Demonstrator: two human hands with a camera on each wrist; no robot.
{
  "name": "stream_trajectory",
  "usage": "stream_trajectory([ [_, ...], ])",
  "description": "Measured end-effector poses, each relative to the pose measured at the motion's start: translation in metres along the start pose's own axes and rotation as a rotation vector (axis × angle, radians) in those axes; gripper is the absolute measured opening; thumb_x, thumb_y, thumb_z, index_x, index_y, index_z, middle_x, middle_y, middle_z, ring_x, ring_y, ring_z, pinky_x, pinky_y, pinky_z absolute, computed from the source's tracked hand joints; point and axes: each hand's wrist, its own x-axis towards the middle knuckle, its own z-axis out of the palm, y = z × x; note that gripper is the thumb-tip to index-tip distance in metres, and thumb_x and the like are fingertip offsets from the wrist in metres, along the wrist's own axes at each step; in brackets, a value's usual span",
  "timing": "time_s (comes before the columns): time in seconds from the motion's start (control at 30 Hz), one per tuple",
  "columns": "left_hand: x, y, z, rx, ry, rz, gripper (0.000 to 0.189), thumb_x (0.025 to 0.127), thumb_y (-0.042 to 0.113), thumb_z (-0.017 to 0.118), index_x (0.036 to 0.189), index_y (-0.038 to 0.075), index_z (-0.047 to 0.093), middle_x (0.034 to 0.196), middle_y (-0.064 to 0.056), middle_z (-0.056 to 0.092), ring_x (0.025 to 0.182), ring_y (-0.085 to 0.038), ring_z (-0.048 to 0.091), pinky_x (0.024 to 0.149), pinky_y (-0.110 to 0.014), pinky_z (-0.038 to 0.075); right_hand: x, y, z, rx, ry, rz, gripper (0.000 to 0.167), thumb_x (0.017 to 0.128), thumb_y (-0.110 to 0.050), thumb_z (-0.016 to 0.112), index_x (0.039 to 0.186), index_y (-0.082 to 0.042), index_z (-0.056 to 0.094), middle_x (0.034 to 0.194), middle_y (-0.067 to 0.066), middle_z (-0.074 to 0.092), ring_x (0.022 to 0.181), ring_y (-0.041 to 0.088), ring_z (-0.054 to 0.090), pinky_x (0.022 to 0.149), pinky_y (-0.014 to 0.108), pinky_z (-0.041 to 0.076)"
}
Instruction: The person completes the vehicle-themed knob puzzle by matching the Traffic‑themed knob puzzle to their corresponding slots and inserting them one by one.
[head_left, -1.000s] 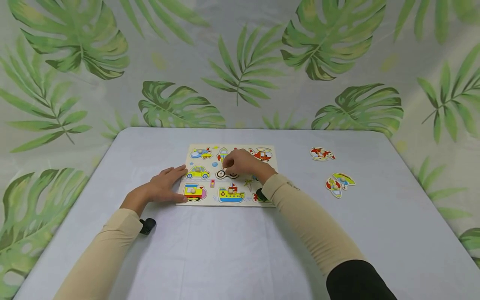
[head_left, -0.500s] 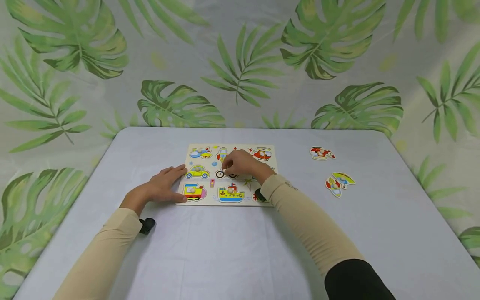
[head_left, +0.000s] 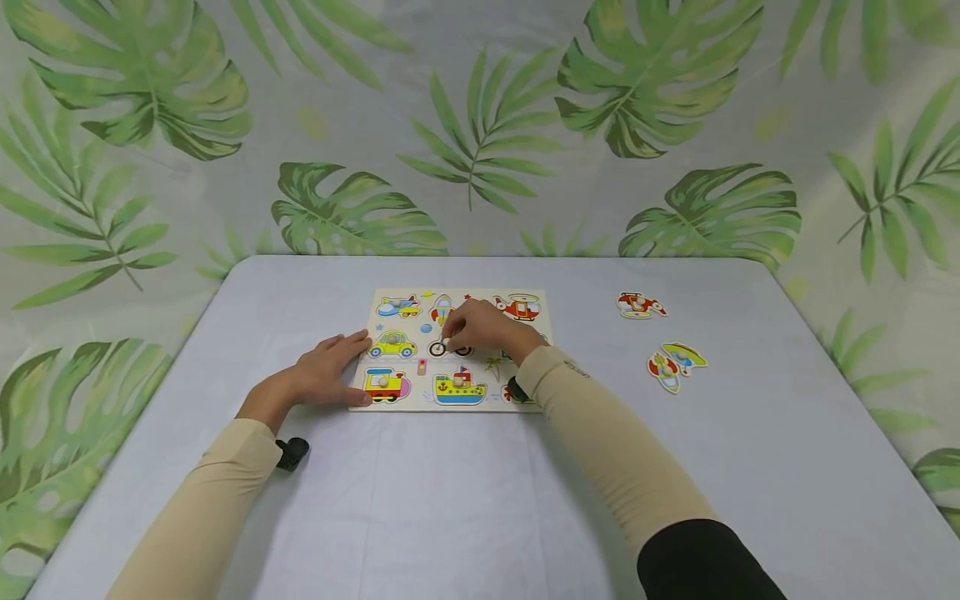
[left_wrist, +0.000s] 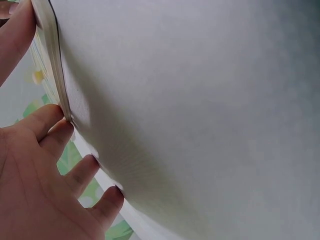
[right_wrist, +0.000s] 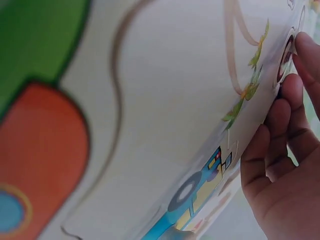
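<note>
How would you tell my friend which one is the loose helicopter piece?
On the white-covered table, find the puzzle board, then look across to its right. The loose helicopter piece is the one farthest back, nearest the leafy backdrop. It is mostly red and lies by itself, while the rocket piece and the yellow-and-green piece lie close together.

motorbike (head_left: pixel 452 352) part-hidden (wheels (head_left: pixel 437 350) showing), left sleeve (head_left: pixel 206 508) cropped, orange shape (right_wrist: pixel 45 155) blurred

A leaf-printed backdrop (head_left: pixel 337 125) in green and pale grey rises behind the white-covered table (head_left: pixel 420 500).
</note>
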Motion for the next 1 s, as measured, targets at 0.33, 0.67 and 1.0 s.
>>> stream_trajectory([
  [0.33, 0.0, 0.001, 0.0, -0.008, -0.009, -0.012, 0.1, 0.08, 0.045, 0.077, 0.157, 0.007, 0.026, 0.167, -0.014, 0.016, 0.15, -0.05, 0.013, 0.113, -0.075, 0.021, -0.019, 0.009, -0.028, 0.007, -0.042, -0.042, 0.035, 0.094, -0.02, 0.066, 0.129, -0.013, 0.067, 0.124, 0.007, 0.069, 0.112, 0.021, 0.062, 0.098, 0.035, 0.051],
  [0.67, 0.001, 0.001, 0.001, -0.004, -0.007, -0.015, 0.099, 0.081, 0.046, 0.076, 0.157, 0.008, 0.026, 0.168, -0.013, 0.016, 0.15, -0.049, 0.012, 0.113, -0.076, 0.021, -0.073, 0.07, -0.074, -0.193, -0.001, 0.033, 0.027, 0.094, -0.016, 0.062, 0.118, -0.009, 0.072, 0.115, 0.01, 0.071, 0.104, 0.025, 0.062, 0.094, 0.042, 0.052],
  [1.0, 0.001, 0.003, -0.001, -0.017, -0.02, -0.028, 0.1, 0.081, 0.046, 0.077, 0.158, 0.008, 0.025, 0.168, -0.013, 0.015, 0.151, -0.049, 0.01, 0.113, -0.076, 0.019, -0.117, 0.152, -0.124, -0.148, 0.214, 0.208, 0.028, 0.096, -0.007, 0.051, 0.115, 0.0, 0.07, 0.114, 0.021, 0.071, 0.103, 0.035, 0.063, 0.086, 0.049, 0.052],
])
